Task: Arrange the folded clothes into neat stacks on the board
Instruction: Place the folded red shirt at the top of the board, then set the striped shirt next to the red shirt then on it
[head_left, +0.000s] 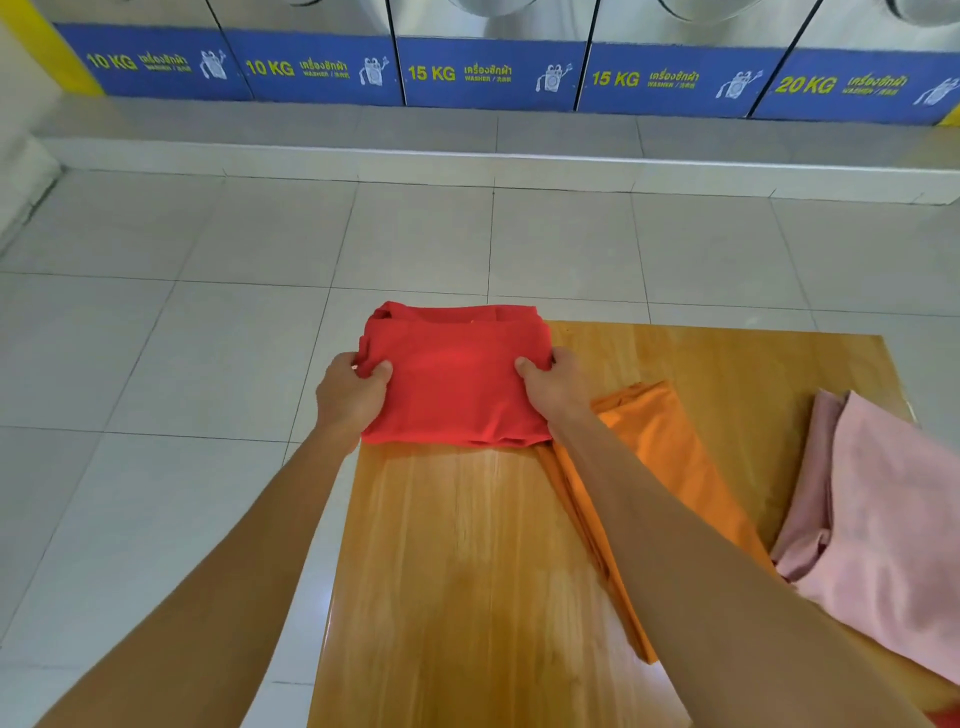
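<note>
Both hands on it now, left hand (349, 391) and right hand (557, 383) each with a closed grip on the folded red shirt (453, 375) at the board's (467, 561) eleven o'clock corner, placing it; next, likely the orange cloth (660, 457) at three o'clock.

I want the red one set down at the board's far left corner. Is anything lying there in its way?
Nothing visible. Both hands, left and right, hold the red garment over that corner of the board. The orange cloth lies just right of it; the pink one farther right.
</note>
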